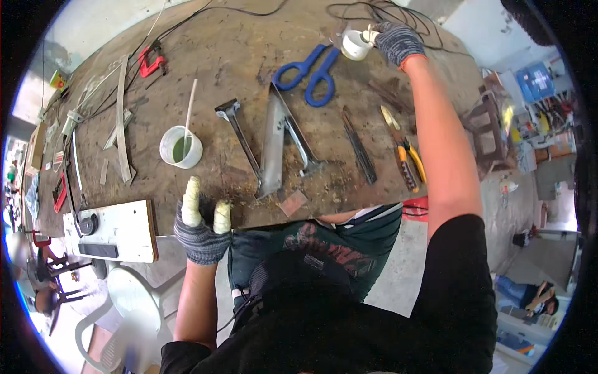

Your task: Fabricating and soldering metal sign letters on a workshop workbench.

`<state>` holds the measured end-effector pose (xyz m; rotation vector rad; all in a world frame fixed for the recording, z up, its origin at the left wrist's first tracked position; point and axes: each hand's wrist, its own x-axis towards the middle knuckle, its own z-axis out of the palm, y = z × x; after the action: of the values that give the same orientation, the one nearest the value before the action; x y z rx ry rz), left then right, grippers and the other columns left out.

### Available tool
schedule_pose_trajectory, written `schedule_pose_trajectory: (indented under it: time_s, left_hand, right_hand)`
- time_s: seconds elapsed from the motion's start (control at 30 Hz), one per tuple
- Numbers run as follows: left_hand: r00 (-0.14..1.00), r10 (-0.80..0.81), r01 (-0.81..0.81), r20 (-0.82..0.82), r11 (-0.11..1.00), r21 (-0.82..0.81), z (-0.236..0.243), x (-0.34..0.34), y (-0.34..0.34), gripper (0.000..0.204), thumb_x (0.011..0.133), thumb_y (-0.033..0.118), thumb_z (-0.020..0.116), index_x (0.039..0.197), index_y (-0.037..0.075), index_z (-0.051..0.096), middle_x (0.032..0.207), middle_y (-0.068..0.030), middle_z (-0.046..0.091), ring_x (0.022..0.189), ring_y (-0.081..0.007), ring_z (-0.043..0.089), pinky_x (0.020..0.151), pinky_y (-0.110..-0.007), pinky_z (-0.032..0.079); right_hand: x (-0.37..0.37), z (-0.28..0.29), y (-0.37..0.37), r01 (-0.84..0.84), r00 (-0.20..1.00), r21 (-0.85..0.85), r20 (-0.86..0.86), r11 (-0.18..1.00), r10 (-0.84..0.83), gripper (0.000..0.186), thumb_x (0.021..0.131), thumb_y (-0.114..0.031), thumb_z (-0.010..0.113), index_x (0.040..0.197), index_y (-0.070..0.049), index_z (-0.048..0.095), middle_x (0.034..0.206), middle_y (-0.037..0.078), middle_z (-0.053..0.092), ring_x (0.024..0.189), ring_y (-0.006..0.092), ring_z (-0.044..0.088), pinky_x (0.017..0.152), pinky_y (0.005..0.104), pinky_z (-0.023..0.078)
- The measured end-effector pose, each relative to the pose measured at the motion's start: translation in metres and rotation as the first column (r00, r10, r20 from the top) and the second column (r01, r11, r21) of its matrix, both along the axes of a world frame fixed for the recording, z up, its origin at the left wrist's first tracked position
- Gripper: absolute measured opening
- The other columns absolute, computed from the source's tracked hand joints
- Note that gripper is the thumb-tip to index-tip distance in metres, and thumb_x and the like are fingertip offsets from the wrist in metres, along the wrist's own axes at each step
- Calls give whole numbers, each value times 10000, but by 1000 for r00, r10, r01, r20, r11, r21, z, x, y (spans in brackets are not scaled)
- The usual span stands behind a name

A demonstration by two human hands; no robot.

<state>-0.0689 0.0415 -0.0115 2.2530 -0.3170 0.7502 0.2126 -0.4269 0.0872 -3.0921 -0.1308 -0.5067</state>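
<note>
My right hand (398, 45), in a grey knit glove with a wrapped fingertip, reaches to the far right and grips the rim of a small white cup (355, 50). My left hand (202, 225), gloved alike with two fingers wrapped in cream tape, is by the table's near edge, fingers apart and holding nothing. Just beyond it stands a white cup (187, 156) of green liquid with a stick (190, 106) in it. A zigzag-shaped metal piece (272, 146) lies in the middle. Blue handles (319, 86), like those of large scissors, lie beyond it.
Pliers with orange-yellow handles (405, 163) and a dark narrow tool (359, 149) lie right. Near the edge is a small reddish plate (293, 202). Left are metal strips (122, 118), a red clamp (151, 60) and a white board (118, 230). Cables (386, 12) curl at the back.
</note>
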Motion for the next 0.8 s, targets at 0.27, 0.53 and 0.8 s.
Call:
schedule_pose_trajectory:
  time_s: [0.27,0.53,0.8]
  left_hand:
    - [999,-33,37,-37,995,96,11,1,2,656,849,181,742,1424,-17,497,879,-122,649,709,-257,608,687,-359,513]
    - [992,-97,100,-76,994,36,2,4,3,637,873,163,704,1428,-50,474,1043,-149,619,813,-232,610,737,-339,520]
    - [999,-42,43,-22,999,21,-12,5,4,639,810,168,774,1370,-35,543,745,-47,640,600,-188,582,589,-310,485]
  right_hand:
    - [98,-16,3,-707,698,-656,-708,265,108,286,883,-234,558,1056,-120,755,871,156,728,718,304,687,640,445,527]
    - [85,6,-13,-143,807,-88,-587,986,65,264,887,-267,596,1064,-143,749,860,101,717,728,237,677,631,452,520]
    - [64,13,-16,-39,830,55,-554,998,63,264,886,-267,623,1081,-141,747,874,89,717,737,221,675,638,432,531]
